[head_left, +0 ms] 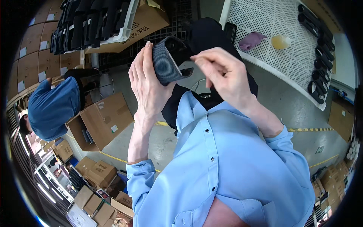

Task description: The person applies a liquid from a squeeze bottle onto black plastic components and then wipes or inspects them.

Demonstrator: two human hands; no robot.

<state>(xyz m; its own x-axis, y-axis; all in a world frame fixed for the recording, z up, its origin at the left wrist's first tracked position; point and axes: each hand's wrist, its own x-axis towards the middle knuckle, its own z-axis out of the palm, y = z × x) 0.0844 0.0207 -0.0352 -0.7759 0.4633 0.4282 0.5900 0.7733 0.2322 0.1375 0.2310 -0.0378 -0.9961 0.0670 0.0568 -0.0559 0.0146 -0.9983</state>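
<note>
My left hand [145,85] grips a dark grey curved shell [163,65] with a woven-looking surface, held up over my lap. The shell bends round like a sleeve with a gap in its side, and its hollow faces right. Its inside is dark, with little detail showing. Just right of that opening is my right hand [228,75], its thumb and forefinger pressed together and the other fingers curled in. Whether a small thing sits in that pinch cannot be made out. The two hands are apart.
On the right, a white perforated tabletop [278,68] bears a purple cloth [251,41], a yellowish lump [280,42] and a row of black curved parts [321,66]. A white crate [126,32] of dark parts stands upper left. A person in blue [56,108] bends by a cardboard box [106,119].
</note>
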